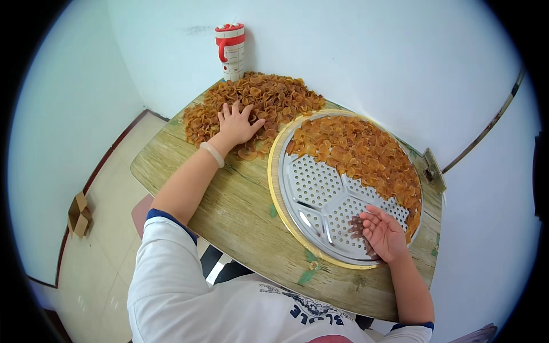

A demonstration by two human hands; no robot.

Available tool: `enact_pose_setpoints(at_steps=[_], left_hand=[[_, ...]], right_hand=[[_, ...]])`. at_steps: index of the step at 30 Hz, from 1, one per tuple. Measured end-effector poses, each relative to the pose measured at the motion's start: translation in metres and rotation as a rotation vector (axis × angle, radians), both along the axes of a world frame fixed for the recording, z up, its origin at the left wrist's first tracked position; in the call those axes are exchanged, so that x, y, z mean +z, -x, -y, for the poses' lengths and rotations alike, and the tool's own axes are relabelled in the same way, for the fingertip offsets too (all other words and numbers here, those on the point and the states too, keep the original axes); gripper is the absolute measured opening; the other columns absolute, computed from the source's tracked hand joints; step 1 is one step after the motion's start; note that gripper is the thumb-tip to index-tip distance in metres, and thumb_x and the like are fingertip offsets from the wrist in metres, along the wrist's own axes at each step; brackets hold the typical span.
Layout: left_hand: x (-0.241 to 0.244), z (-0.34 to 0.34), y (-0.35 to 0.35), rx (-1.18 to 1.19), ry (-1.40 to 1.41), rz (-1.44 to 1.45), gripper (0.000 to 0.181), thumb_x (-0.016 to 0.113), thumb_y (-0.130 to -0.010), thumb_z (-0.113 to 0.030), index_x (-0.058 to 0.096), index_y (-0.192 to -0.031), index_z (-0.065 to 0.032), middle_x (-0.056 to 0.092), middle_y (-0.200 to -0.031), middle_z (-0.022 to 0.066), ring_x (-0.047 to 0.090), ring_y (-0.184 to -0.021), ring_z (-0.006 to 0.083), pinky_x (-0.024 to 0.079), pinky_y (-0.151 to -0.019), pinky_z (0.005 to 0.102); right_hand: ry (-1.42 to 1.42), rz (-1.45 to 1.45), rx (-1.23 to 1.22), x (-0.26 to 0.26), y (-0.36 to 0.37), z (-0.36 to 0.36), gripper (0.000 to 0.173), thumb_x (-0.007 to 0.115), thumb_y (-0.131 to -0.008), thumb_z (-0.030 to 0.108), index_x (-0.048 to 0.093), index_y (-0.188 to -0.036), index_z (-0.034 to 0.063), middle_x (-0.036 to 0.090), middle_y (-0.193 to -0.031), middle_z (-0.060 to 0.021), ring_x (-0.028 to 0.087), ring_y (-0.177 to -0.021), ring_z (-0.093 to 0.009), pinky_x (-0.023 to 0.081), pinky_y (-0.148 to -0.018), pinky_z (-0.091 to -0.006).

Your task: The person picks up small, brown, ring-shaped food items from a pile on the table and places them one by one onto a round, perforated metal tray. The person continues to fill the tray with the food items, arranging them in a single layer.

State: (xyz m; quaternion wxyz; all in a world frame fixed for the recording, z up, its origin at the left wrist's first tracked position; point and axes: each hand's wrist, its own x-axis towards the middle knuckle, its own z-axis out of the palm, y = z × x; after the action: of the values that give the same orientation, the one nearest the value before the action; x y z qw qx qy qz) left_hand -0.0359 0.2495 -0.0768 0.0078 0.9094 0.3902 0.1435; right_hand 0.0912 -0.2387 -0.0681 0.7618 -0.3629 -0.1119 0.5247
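My left hand (238,126), with a pale bangle (212,154) at the wrist, rests spread on a heap of thin, dried, orange-brown slices (283,94) at the far side of the table. To the right lies a round perforated metal steamer tray (315,182) on a larger round base with a yellow rim (273,188). More dried slices (360,148) cover the tray's far and right part, while its near left part shows bare metal and holes. Over the tray's near right side my right hand (384,236) is turned palm up, fingers loosely curled, with nothing visible in it.
A white tumbler with a red lid and handle (231,51) stands behind the heap, near the wall. The wood-patterned table (231,206) sits against the wall (364,51). A small metal object (434,171) is at its right edge. An open cardboard box (79,215) lies on the floor at left.
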Motion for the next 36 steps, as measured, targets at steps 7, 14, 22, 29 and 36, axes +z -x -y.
enact_pose_setpoints(at_steps=[7, 14, 22, 29, 36], left_hand=[[0.006, 0.002, -0.005, -0.007, -0.010, 0.018, 0.064, 0.051, -0.095, -0.063, 0.051, -0.138, -0.0161, 0.046, -0.138, 0.0193, 0.043, -0.127, 0.0466, 0.035, -0.103, 0.0642], [0.006, 0.007, -0.004, -0.039, -0.145, 0.043, 0.042, 0.060, -0.095, -0.045, 0.057, -0.125, -0.0153, 0.052, -0.119, 0.0140, 0.057, -0.108, 0.0381, 0.051, -0.083, 0.0555], [-0.004, 0.008, -0.013, -0.017, -0.231, 0.023, 0.038, 0.064, -0.093, -0.034, 0.052, -0.121, -0.0120, 0.050, -0.120, 0.0143, 0.058, -0.107, 0.0374, 0.056, -0.073, 0.0535], [-0.008, 0.009, -0.015, -0.017, -0.253, 0.021, 0.034, 0.064, -0.093, -0.027, 0.050, -0.121, -0.0143, 0.049, -0.121, 0.0141, 0.057, -0.109, 0.0387, 0.057, -0.072, 0.0551], [-0.006, 0.009, -0.016, -0.023, -0.170, 0.289, 0.031, 0.060, -0.097, -0.021, 0.050, -0.125, -0.0114, 0.047, -0.128, 0.0174, 0.056, -0.110, 0.0405, 0.056, -0.077, 0.0559]], right_hand=[[0.008, 0.025, -0.009, -0.001, 0.001, 0.000, 0.040, 0.046, -0.104, 0.020, 0.051, -0.134, -0.0046, 0.064, -0.121, -0.0180, 0.064, -0.101, -0.020, 0.054, -0.091, -0.0338], [0.013, 0.045, -0.021, -0.001, 0.003, 0.001, 0.040, 0.046, -0.104, 0.021, 0.051, -0.134, -0.0035, 0.064, -0.122, -0.0174, 0.064, -0.102, -0.020, 0.053, -0.091, -0.0331], [0.024, 0.093, -0.061, 0.004, 0.008, 0.001, 0.038, 0.046, -0.104, 0.022, 0.054, -0.131, -0.0027, 0.066, -0.119, -0.0162, 0.065, -0.104, -0.023, 0.053, -0.092, -0.0347], [0.020, 0.132, -0.099, 0.009, 0.014, 0.002, 0.037, 0.045, -0.104, 0.023, 0.056, -0.128, -0.0019, 0.066, -0.117, -0.0149, 0.065, -0.104, -0.024, 0.052, -0.092, -0.0365], [0.072, 0.219, -0.175, 0.009, 0.013, 0.013, 0.037, 0.045, -0.103, 0.024, 0.056, -0.128, -0.0010, 0.067, -0.117, -0.0134, 0.064, -0.103, -0.023, 0.052, -0.092, -0.0367]])
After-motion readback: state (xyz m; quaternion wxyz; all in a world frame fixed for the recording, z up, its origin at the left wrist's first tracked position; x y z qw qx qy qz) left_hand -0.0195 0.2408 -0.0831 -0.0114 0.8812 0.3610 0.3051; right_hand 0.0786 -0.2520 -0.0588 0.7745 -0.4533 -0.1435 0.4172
